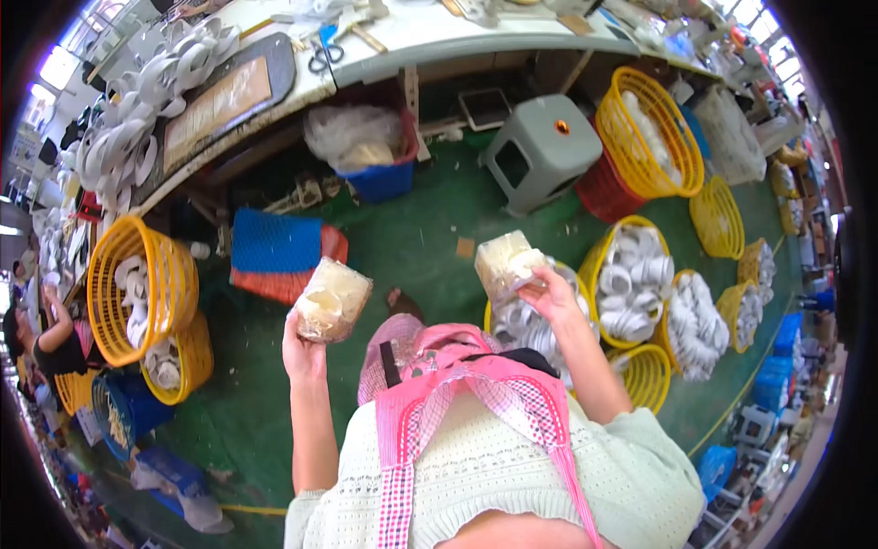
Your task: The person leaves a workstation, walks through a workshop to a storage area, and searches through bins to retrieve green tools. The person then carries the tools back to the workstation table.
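Note:
In my left hand (304, 353) is a squarish, cream-and-brown block-like container (335, 300), its surface coated with a whitish, glue-like crust. The fingers wrap round its lower left side, and it is held out over the green floor. My right hand (554, 296) grips a second, similar cream-coloured squarish container (503, 262) by its right edge, with the thumb on the near side. It is held above a yellow basket of white curved pieces (535, 325). What the two containers hold, I cannot make out.
A long workbench (393, 59) runs across the far side with scissors (326, 57) on it. Under it stand a blue bin (382, 181) and a grey stool (544, 151). Yellow baskets (146, 288) of white pieces stand left and right. A person (55, 329) is at far left.

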Demonstrator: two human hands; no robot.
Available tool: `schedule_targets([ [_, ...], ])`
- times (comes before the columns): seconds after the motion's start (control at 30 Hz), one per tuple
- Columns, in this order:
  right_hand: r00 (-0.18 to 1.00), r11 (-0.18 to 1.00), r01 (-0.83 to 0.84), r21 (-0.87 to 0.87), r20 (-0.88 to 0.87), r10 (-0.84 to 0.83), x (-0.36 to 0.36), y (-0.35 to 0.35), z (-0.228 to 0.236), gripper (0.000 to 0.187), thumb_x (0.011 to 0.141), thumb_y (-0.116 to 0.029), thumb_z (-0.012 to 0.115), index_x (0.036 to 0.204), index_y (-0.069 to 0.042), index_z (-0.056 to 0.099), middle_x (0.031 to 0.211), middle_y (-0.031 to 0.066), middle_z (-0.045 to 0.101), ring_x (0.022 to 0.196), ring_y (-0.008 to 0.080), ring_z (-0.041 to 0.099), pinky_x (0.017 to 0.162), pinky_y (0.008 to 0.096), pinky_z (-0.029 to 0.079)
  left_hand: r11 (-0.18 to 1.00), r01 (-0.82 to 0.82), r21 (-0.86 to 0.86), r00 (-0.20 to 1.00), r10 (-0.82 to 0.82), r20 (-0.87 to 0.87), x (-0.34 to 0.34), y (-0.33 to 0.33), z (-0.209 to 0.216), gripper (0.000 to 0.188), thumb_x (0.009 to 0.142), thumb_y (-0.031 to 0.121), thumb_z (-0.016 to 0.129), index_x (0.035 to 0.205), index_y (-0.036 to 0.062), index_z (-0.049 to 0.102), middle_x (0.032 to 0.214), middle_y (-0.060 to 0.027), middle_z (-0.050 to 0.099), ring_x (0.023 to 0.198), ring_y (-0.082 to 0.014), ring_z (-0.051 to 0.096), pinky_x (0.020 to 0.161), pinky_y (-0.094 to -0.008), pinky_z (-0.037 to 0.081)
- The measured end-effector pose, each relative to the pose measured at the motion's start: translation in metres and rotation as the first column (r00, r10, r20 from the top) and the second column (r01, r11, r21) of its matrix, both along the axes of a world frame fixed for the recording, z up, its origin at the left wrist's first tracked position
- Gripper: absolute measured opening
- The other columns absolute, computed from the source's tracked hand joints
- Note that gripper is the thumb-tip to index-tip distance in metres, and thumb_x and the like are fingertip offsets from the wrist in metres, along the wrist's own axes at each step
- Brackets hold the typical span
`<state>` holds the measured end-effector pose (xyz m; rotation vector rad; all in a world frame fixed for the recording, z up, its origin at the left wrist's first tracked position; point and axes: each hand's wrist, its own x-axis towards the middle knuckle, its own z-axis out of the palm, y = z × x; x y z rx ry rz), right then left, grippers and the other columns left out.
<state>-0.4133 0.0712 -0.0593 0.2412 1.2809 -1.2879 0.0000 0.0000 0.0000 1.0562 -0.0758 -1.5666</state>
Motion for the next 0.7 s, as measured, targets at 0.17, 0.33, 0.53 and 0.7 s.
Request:
schedule_targets([
  [0.17, 0.993, 0.985, 0.101, -0.141, 0.082, -0.090, -0.003, -0.158, 0.077, 0.039, 0.073, -0.011, 0.061, 0.108, -0.001, 0.047, 0.109, 0.0229, 0.048, 0.100, 0.0347, 0.050, 0.092, 0.0458, 0.040, 0.991, 0.124, -0.050, 0.988, -0.119, 0.103, -0.021, -0.210, 0.070, 0.036, 0.085, 0.016, 0.047, 0.114, -0.0048, 0.044, 0.117, -0.0133, 0.049, 0.109, -0.0252, 0.046, 0.096, -0.0383, 0.035],
  [0.33, 0.995, 0.962, 0.082, -0.260, 0.068, -0.067, -0.010, -0.311, 0.137, 0.040, 0.076, -0.012, 0.061, 0.111, -0.001, 0.045, 0.108, 0.0230, 0.047, 0.102, 0.0338, 0.048, 0.091, 0.0447, 0.041, 0.965, 0.214, -0.154, 0.973, -0.196, 0.121, -0.032, -0.365, 0.104, 0.032, 0.085, 0.015, 0.048, 0.110, -0.0046, 0.049, 0.111, -0.0132, 0.054, 0.104, -0.0240, 0.051, 0.092, -0.0370, 0.038],
  [0.53, 0.993, 0.930, 0.018, -0.368, 0.117, 0.027, -0.039, -0.506, 0.155, 0.036, 0.076, -0.012, 0.062, 0.106, 0.003, 0.048, 0.100, 0.0197, 0.053, 0.093, 0.0286, 0.054, 0.082, 0.0380, 0.046, 0.960, 0.205, -0.191, 0.967, -0.169, 0.189, -0.071, -0.524, 0.135, 0.034, 0.088, 0.018, 0.042, 0.114, -0.0046, 0.044, 0.113, -0.0144, 0.052, 0.106, -0.0251, 0.050, 0.093, -0.0385, 0.038],
  [0.7, 0.982, 0.919, 0.101, -0.380, 0.184, -0.032, -0.046, -0.650, 0.160, 0.037, 0.078, -0.012, 0.063, 0.107, 0.002, 0.047, 0.098, 0.0180, 0.052, 0.089, 0.0274, 0.054, 0.082, 0.0379, 0.046, 0.987, 0.071, -0.143, 0.976, -0.038, 0.216, -0.067, -0.630, 0.131, 0.028, 0.086, 0.016, 0.046, 0.107, -0.0032, 0.048, 0.108, -0.0137, 0.055, 0.103, -0.0240, 0.051, 0.092, -0.0368, 0.039],
])
